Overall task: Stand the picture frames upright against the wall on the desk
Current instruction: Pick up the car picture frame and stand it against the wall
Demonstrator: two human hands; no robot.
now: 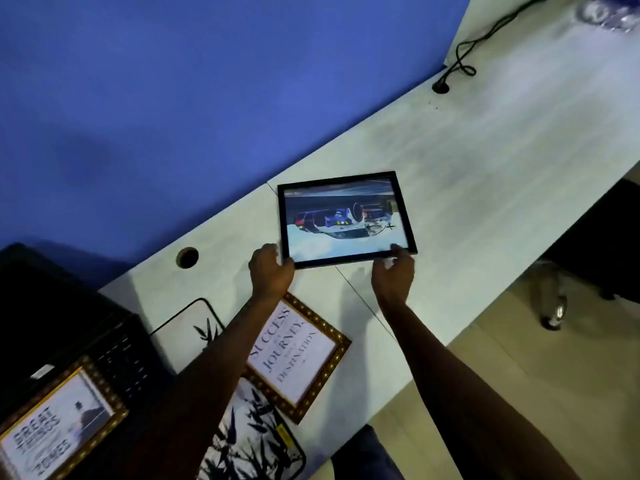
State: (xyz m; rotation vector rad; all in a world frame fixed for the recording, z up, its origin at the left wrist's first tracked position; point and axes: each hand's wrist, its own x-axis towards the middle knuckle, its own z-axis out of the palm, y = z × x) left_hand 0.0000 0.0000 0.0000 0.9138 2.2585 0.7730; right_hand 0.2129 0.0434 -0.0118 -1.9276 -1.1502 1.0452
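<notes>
Both hands, left (272, 271) and right (394, 275), grip the black frame's (343, 220) near corners, fingers closed on its edge. Gold frame (298, 355) lies flat on the desk (485, 174).

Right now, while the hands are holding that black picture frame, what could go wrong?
1. The left hand and right hand grip the black picture frame only at its lower corners, so it might slip and fall on the desk.
2. Stood too steeply against the blue wall, it may tip forward.
3. The left arm passes over the gold frame, which an elbow could nudge.
</notes>
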